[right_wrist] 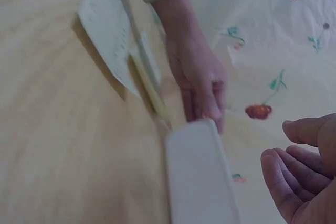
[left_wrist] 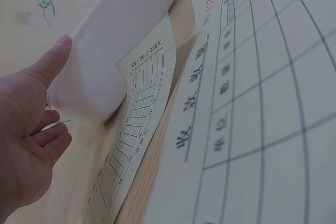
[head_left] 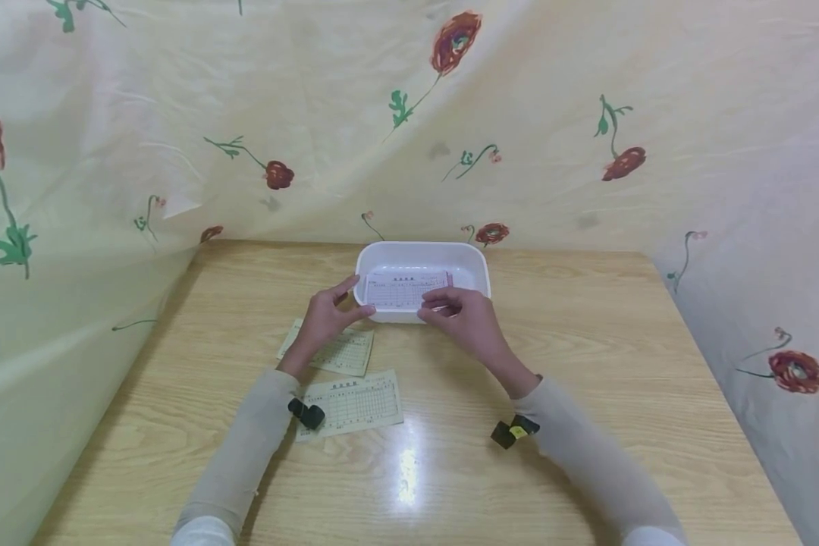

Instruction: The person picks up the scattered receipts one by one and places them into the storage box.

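Hands — left [head_left: 327, 315], right [head_left: 460, 315] — each pinching slip [head_left: 407, 291] ends | long axis left-right, over tray [head_left: 474, 262]

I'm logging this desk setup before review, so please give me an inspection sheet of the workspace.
Surface: light wooden table, glossy glare spot near the front.
Job's things: white rectangular plastic tray at the far edge; pink-printed paper form over it.
Clutter: two pale yellow printed forms lying flat near the left forearm.
Hands: left hand and right hand each hold one end of the pink-printed form; fingers curled at its edges.
Cables: nothing seen.
Surroundings: cream floral cloth draped behind and beside the table.
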Tool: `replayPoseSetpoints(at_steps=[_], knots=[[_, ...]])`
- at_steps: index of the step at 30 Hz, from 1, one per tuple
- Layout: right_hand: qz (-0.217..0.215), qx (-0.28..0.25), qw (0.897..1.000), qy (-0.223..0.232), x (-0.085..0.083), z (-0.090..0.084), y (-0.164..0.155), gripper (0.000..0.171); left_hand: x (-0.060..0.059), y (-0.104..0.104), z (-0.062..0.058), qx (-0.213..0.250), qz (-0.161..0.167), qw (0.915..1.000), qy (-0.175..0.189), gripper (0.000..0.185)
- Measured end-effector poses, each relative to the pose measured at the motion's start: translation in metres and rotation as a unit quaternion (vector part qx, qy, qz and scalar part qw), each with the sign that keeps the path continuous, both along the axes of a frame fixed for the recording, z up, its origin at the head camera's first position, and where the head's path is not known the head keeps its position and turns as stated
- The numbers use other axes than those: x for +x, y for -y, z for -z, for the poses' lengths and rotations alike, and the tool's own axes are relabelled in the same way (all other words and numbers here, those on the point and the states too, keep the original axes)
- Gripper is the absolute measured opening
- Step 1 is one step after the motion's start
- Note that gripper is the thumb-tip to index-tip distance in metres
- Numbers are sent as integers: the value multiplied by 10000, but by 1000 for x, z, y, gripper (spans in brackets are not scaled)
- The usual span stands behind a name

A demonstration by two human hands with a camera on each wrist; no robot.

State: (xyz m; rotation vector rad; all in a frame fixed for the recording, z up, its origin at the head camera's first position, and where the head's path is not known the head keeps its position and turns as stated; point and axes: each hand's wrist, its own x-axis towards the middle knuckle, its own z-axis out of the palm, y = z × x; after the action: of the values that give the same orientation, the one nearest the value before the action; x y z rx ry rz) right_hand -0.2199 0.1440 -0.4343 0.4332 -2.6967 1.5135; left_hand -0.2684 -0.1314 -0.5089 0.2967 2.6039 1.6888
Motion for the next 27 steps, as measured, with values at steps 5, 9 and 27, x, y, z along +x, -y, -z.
replayPoseSetpoints(at_steps=[5, 9, 27], knots=[[-310, 16, 9989, 358, 11, 13, 8, 25, -1, 0, 0, 14, -6, 10000, -6, 84], [-516, 10, 9972, 537, 17, 25, 13, 28, 0, 0, 0, 32, -5, 10000, 47, 85], [-706, 380, 9904, 1125, 38, 58, 32, 28, 0, 1, 2, -7, 23, 10000, 27, 86]])
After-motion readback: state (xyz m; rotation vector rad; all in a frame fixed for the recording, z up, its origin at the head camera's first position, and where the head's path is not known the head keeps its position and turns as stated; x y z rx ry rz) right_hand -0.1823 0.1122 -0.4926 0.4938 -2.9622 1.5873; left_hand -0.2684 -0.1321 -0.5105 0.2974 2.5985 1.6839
